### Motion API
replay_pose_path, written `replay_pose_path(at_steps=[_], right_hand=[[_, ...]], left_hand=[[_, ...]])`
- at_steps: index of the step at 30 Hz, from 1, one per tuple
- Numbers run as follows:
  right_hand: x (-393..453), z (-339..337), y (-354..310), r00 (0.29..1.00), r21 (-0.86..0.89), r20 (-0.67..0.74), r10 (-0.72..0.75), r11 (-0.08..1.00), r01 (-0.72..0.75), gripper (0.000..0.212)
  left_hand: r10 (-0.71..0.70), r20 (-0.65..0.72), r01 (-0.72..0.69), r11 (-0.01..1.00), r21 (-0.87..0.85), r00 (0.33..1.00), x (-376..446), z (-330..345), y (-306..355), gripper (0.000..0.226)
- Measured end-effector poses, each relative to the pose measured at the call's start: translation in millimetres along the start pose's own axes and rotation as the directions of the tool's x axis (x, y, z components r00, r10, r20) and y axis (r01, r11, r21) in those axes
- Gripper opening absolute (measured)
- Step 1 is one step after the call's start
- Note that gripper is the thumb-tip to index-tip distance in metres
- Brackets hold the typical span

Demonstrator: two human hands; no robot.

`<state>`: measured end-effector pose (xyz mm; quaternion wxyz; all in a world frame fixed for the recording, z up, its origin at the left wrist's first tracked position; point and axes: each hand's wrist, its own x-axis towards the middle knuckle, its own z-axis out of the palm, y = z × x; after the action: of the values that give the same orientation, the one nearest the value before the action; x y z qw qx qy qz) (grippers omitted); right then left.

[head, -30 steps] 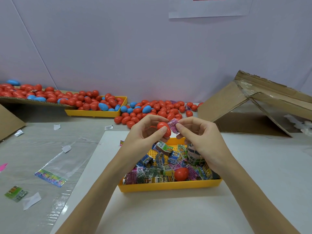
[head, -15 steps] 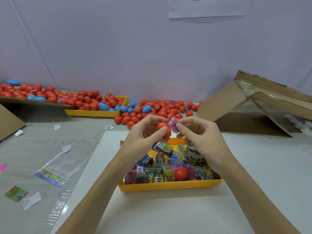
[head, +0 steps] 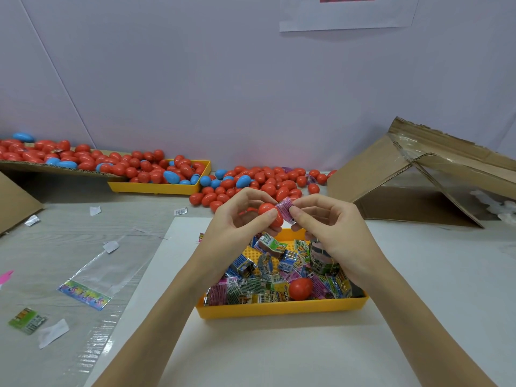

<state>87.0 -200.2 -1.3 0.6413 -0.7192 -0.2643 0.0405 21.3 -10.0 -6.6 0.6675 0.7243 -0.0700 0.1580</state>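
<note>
Left hand [head: 234, 227]: grip curled round a red egg [head: 268, 215], thumb across its front.
Right hand [head: 332, 233]: grip pinching a pink packet [head: 285, 208] between thumb and fingertips.
Egg and packet: touching, held in the air above the far end of the yellow tray [head: 279, 310].
Tray contents: printed packets [head: 251, 287], another egg [head: 300, 287].
Table, far side: loose eggs [head: 265, 182].

the left hand [head: 237, 219] is gripping a red plastic egg shell [head: 270, 213] while the right hand [head: 332, 230] is pinching a small pink foil packet [head: 285, 207] against it, both hovering above a yellow plastic tray [head: 279, 310] of colourful packets sitting on the desk [head: 418, 275].
</note>
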Motion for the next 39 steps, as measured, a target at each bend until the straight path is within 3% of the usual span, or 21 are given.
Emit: replay_pose_path(at_steps=[14, 27, 33, 39], right_hand=[[-0.8, 3.2, -5.1, 0.998, 0.001, -0.016, -0.058, 0.998, 0.058, 0.012], [-2.5, 6.2, -6.1, 0.999, -0.016, 0.026, 0.038, 0.999, -0.037, 0.015], [-2.7, 4.6, -5.5, 0.999, -0.091, 0.037, 0.018, 0.996, -0.015, 0.015], [-4.9, 7.2, -7.5, 0.998, 0.07, 0.02, 0.053, 0.996, -0.054, 0.025]], left_hand=[[0.021, 0.004, -0.021, 0.999, -0.027, 1.0, -0.1, -1.0, 3.0, 0.022], [0.093, -0.055, -0.094, 0.996, -0.002, 0.994, 0.1, 1.6, -0.4, 0.023], [0.128, -0.06, -0.127, 0.992, 0.009, 0.99, 0.3, 2.5, -0.5, 0.025], [0.137, -0.08, -0.134, 0.99, 0.034, 0.987, 0.4, 2.1, 0.0, 0.022]])
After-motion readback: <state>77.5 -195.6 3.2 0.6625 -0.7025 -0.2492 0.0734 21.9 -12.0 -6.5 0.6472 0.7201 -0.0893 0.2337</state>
